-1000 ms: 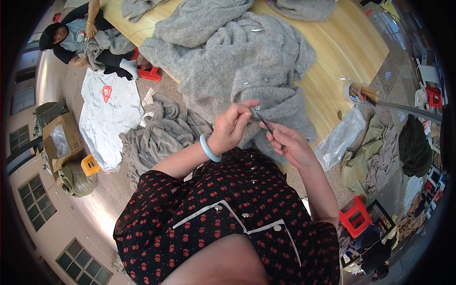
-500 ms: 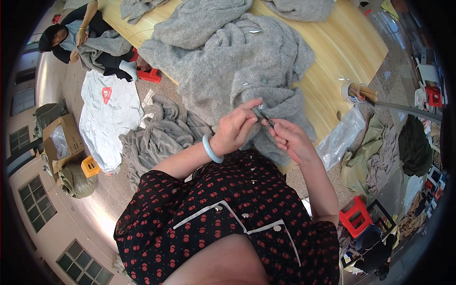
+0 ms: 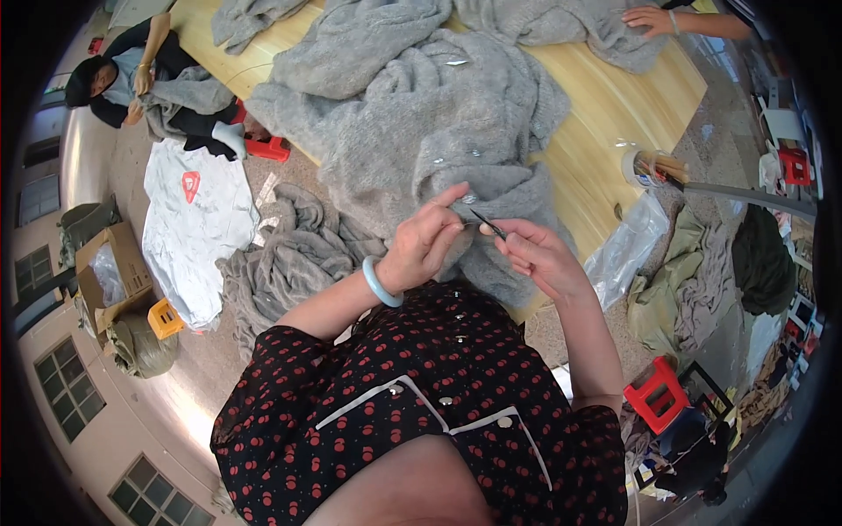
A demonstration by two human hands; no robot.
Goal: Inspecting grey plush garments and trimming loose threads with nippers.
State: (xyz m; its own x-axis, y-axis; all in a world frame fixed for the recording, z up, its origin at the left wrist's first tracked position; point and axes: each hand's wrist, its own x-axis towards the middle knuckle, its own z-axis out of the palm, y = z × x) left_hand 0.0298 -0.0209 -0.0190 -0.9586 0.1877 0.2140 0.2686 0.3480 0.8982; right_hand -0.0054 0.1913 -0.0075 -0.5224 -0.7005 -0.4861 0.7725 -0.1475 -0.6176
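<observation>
My right hand (image 3: 537, 252) is closed around a small dark pointed tool (image 3: 493, 227) that looks like thread snips, its tip slanting up and left. Close beside it, my left hand (image 3: 424, 243) pinches thumb against fingertips while the index finger sticks out. What that pinch holds is too small to make out; a thin thread-like line shows between the two hands. Under and beyond both hands, a fluffy grey knit garment (image 3: 386, 131) lies heaped over the table edge, with a few small shiny bits on it.
More grey knits (image 3: 561, 22) lie on the wooden table (image 3: 631, 114), where another person's hand (image 3: 651, 19) rests. A tub of sticks (image 3: 645, 168) stands at the right edge. At left, a seated person (image 3: 132, 88) handles grey knit; a red stool (image 3: 656, 394) stands lower right.
The snips' tip now points up more steeply, away from my left fingers. Another person's hand and arm have come in at the top right, and the grey knit there is spread further right.
</observation>
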